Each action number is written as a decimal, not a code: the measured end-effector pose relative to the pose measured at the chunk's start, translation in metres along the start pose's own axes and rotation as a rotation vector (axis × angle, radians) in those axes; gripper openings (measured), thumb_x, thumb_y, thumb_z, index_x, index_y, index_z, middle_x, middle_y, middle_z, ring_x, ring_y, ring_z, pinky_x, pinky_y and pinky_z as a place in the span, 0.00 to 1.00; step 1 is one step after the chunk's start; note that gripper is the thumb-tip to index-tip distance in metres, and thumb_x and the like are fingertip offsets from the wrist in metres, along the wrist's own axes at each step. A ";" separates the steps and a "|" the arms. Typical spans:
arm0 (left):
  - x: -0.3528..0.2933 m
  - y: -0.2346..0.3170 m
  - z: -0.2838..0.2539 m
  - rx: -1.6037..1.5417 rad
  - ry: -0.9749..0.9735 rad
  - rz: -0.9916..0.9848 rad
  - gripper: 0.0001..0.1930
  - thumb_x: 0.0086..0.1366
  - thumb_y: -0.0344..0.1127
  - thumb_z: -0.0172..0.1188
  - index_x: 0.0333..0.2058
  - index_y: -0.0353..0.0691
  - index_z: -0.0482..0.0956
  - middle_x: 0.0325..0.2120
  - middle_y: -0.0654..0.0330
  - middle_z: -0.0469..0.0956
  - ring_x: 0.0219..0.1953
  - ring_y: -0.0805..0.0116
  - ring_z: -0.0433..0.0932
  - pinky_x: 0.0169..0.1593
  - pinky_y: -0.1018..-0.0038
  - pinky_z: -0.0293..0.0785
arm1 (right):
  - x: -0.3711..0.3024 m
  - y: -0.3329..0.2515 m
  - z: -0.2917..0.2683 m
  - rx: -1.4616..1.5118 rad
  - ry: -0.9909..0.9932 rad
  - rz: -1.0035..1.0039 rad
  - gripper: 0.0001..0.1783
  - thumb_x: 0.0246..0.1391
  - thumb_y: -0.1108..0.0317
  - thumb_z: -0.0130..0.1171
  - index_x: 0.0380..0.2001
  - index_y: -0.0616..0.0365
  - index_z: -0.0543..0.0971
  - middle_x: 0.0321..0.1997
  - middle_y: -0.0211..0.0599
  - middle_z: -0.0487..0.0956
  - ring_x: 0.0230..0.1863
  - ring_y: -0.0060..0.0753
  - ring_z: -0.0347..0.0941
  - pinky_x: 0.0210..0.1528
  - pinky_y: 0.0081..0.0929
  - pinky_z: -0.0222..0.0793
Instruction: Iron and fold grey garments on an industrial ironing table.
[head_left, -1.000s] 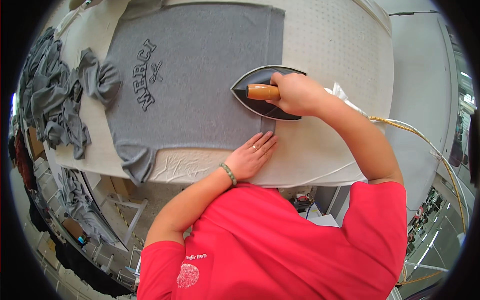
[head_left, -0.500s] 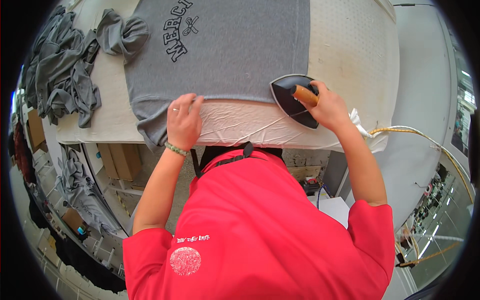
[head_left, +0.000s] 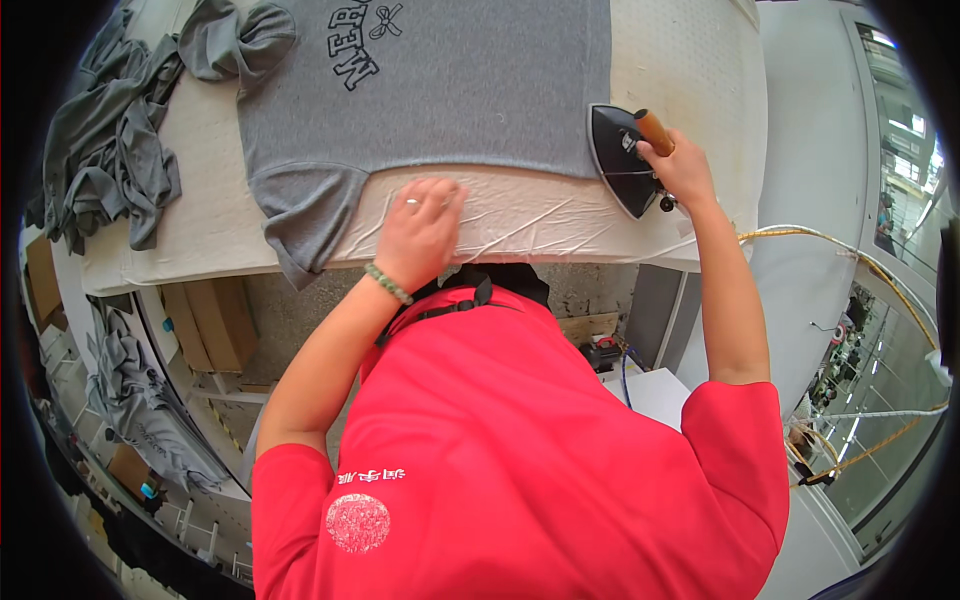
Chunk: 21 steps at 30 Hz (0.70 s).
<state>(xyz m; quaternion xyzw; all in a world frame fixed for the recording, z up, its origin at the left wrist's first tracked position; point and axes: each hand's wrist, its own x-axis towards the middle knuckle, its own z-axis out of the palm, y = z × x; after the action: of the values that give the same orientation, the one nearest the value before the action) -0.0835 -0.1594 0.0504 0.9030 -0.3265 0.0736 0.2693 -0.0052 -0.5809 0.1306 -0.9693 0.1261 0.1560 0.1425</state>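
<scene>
A grey shirt [head_left: 450,105] with dark lettering and a bow printed on it lies spread on the padded ironing table [head_left: 540,225]. Its near sleeve [head_left: 310,205] droops over the front edge. My right hand [head_left: 685,170] is closed round the wooden handle of a black iron [head_left: 620,160], which rests at the shirt's right end, its left rim against the cloth. My left hand [head_left: 423,232] is over the pale cover just in front of the shirt's near edge, fingers stretched out and a little blurred, with nothing in them.
Crumpled grey garments [head_left: 110,150] are heaped at the table's left end. A white and yellow hose [head_left: 800,230] runs off to the right. Below the table are a cardboard box [head_left: 208,325] and more grey clothes [head_left: 150,390] at left.
The iron, in my right hand, has moved right and turned at the shirt's right end. My left hand has left the shirt's near edge and shifted right over the cover.
</scene>
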 end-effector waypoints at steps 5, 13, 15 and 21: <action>0.031 0.041 0.044 -0.047 -0.044 0.096 0.26 0.66 0.33 0.59 0.63 0.32 0.77 0.58 0.54 0.74 0.63 0.56 0.74 0.73 0.54 0.64 | 0.012 0.015 -0.001 -0.009 0.014 -0.004 0.27 0.62 0.44 0.68 0.52 0.56 0.85 0.44 0.49 0.89 0.47 0.56 0.85 0.50 0.45 0.78; 0.040 0.076 0.085 0.085 -0.060 -0.056 0.35 0.67 0.40 0.63 0.71 0.36 0.69 0.65 0.56 0.69 0.71 0.59 0.65 0.78 0.55 0.54 | 0.021 -0.014 -0.017 -0.194 0.413 -0.387 0.21 0.59 0.56 0.68 0.55 0.48 0.84 0.53 0.43 0.86 0.55 0.49 0.82 0.57 0.45 0.76; 0.041 0.082 0.088 0.089 -0.057 -0.109 0.36 0.67 0.41 0.63 0.71 0.36 0.69 0.65 0.56 0.68 0.71 0.59 0.65 0.79 0.55 0.53 | 0.015 -0.041 0.006 -0.066 0.469 -0.788 0.21 0.57 0.62 0.67 0.54 0.45 0.84 0.57 0.40 0.83 0.60 0.47 0.79 0.60 0.44 0.74; 0.048 0.095 0.088 0.140 -0.039 -0.180 0.37 0.66 0.44 0.66 0.71 0.37 0.69 0.66 0.55 0.68 0.72 0.59 0.65 0.79 0.54 0.52 | 0.052 -0.105 0.084 -0.031 0.197 -0.944 0.25 0.53 0.65 0.65 0.57 0.47 0.83 0.63 0.44 0.79 0.66 0.49 0.74 0.67 0.49 0.67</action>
<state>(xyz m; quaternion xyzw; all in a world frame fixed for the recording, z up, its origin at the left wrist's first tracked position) -0.1097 -0.2937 0.0325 0.9465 -0.2432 0.0539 0.2049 0.0506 -0.4674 0.0619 -0.9328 -0.3168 -0.0165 0.1707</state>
